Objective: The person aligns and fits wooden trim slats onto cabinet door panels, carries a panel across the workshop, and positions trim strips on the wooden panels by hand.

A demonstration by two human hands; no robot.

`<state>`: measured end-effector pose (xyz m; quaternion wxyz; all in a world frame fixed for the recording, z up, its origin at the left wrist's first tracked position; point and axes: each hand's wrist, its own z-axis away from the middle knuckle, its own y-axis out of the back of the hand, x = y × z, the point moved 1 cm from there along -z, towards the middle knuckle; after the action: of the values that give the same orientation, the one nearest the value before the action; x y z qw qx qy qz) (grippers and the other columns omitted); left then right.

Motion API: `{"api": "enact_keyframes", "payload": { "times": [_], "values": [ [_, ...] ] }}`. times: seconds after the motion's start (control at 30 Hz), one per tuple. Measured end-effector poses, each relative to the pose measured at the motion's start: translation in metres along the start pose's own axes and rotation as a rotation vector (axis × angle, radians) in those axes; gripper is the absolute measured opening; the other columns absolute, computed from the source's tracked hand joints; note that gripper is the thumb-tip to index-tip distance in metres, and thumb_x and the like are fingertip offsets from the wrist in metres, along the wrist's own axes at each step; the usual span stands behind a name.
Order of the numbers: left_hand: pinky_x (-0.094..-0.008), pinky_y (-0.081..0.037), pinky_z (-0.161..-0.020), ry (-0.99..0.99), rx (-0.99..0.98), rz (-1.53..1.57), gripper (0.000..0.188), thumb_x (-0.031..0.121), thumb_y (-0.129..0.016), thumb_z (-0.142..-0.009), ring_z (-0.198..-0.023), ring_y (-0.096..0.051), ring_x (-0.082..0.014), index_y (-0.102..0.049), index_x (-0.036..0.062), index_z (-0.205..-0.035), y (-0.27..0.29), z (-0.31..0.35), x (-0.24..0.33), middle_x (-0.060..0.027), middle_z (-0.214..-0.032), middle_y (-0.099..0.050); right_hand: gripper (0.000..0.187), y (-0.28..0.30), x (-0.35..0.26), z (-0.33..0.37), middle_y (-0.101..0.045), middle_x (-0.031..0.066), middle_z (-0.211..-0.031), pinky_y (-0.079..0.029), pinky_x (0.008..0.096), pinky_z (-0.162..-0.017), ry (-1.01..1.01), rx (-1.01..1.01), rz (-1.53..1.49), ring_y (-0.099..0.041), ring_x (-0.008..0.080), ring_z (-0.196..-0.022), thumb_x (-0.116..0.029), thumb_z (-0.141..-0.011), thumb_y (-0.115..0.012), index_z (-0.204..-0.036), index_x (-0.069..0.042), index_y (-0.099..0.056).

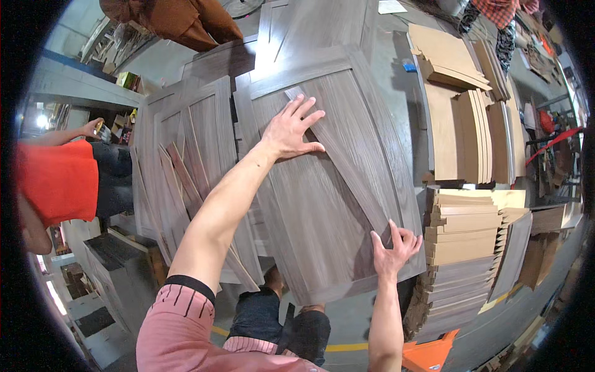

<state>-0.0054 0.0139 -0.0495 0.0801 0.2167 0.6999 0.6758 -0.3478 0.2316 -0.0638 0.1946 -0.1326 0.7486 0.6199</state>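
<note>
A grey wood-grain cabinet door (304, 211) with a raised frame lies in front of me. Slantwise across its recessed panel runs a long, narrow grey wood strip (351, 180). My left hand (290, 129) rests near the strip's far end, its fingers spread and nothing gripped. At the near end, by the door's lower right corner, my right hand (395, 253) has the strip between thumb and fingers. Left of this door, several loose thin strips (180, 173) lie on another grey door (214, 124).
More grey doors (322, 25) lie beyond. Stacked tan boards (462, 235) stand to the right, below further tan panels (443, 136). An orange object (431, 353) is on the floor. A person in red (59, 180) is at left, another in brown (173, 22) at the far side.
</note>
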Motion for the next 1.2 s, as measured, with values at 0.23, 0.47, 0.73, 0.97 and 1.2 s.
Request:
{"api": "enact_keyframes", "payload": {
  "times": [0.23, 0.47, 0.73, 0.97, 1.2],
  "values": [
    [-0.0484, -0.031, -0.122, -0.02, -0.005, 0.059, 0.089, 0.075, -0.068, -0.075, -0.15, -0.027, -0.0372, -0.049, 0.0244, -0.146, -0.008, -0.02, -0.001, -0.0119, -0.159, -0.036, 0.058, -0.005, 0.003, -0.001, -0.056, 0.0014, -0.099, -0.023, 0.0584, -0.118, -0.039, -0.004, 0.051, -0.055, 0.0217, -0.103, -0.028, -0.067, -0.09, -0.121, -0.016, -0.072],
    [-0.0487, -0.027, -0.124, 0.0, 0.016, 0.117, 0.091, 0.076, -0.069, -0.074, -0.152, -0.023, -0.0341, -0.047, 0.029, -0.148, -0.015, -0.017, -0.005, -0.0072, -0.161, -0.034, 0.058, -0.006, 0.001, 0.0, -0.055, 0.0006, -0.104, -0.025, 0.0592, -0.117, -0.019, -0.004, 0.068, -0.054, 0.0214, -0.106, -0.03, -0.069, -0.09, -0.123, -0.021, -0.071],
    [-0.0522, -0.007, -0.128, 0.11, -0.118, 0.149, 0.096, 0.075, -0.07, -0.074, -0.156, -0.009, -0.0303, -0.039, 0.0333, -0.154, -0.007, -0.02, 0.003, -0.0048, -0.169, -0.017, 0.052, -0.005, 0.0, 0.001, -0.055, 0.0026, -0.108, -0.026, 0.0596, -0.116, 0.013, 0.01, 0.053, -0.053, 0.0239, -0.109, -0.027, -0.076, -0.086, -0.125, -0.02, -0.07],
    [-0.0547, 0.001, -0.125, 0.277, -0.147, 0.171, 0.086, 0.06, -0.063, -0.089, -0.157, -0.002, -0.0338, -0.028, 0.0291, -0.16, -0.018, 0.013, 0.022, -0.0142, -0.17, -0.006, 0.06, -0.002, -0.029, 0.022, -0.051, 0.0108, -0.134, -0.024, 0.0611, -0.117, 0.065, -0.101, 0.22, -0.046, 0.0322, -0.129, -0.036, -0.089, -0.075, -0.142, -0.016, -0.055],
    [-0.0553, -0.006, -0.126, 0.256, -0.109, 0.263, 0.069, 0.052, -0.055, -0.097, -0.156, -0.012, -0.0302, -0.034, 0.0273, -0.157, -0.009, 0.043, 0.047, -0.009, -0.168, -0.017, 0.056, 0.005, -0.037, 0.026, -0.043, 0.0172, -0.152, -0.029, 0.0556, -0.115, 0.069, -0.133, 0.237, -0.041, 0.0371, -0.138, -0.028, -0.093, -0.069, -0.143, -0.011, -0.052]
  ]
}}
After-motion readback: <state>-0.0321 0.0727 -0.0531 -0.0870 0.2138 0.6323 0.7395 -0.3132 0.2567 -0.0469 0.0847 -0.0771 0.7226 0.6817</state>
